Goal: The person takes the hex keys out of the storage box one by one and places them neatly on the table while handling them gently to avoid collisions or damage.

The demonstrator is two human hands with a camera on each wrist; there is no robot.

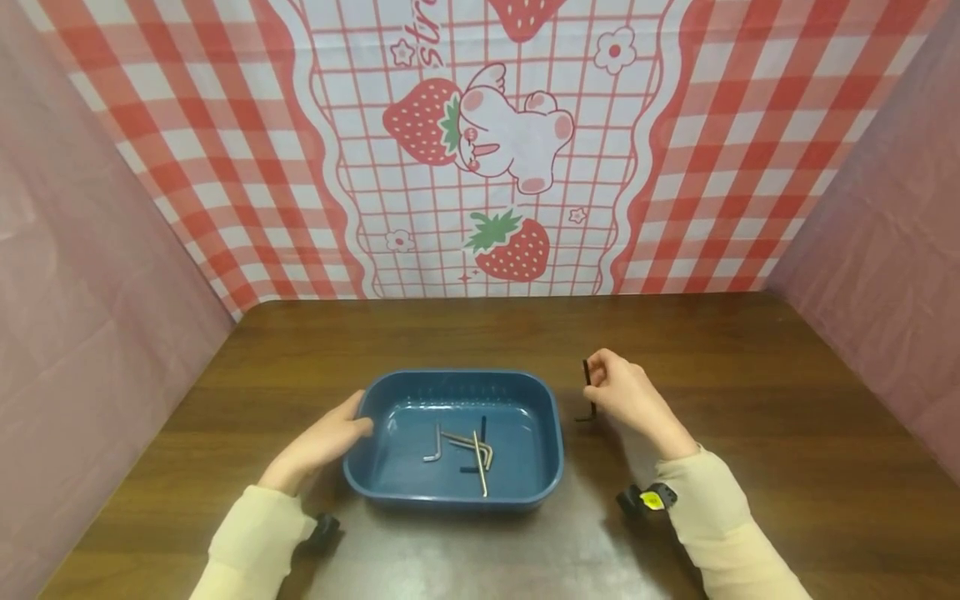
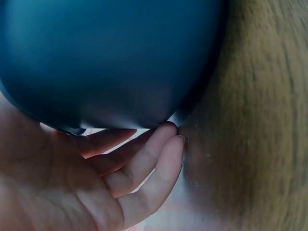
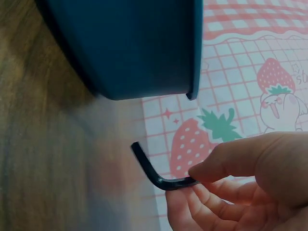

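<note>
"Fingers of the right hand (image 1: 630,394): what is held?"
"A black hex key (image 1: 587,373) is pinched, just right of the blue tub (image 1: 517,446); its left end is gripped by the left hand (image 1: 322,437)."
"Step?"
"Transfer to the keys (image 1: 480,467) inside, probably; rim clearance is needed. Contact with the worktop (image 1: 225,400) cannot be made out."

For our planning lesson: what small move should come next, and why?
Probably move the black hex key left over the blue tray: the right hand pinches it outside, other hex keys lie inside, and the left hand holds the tray's side.
</note>
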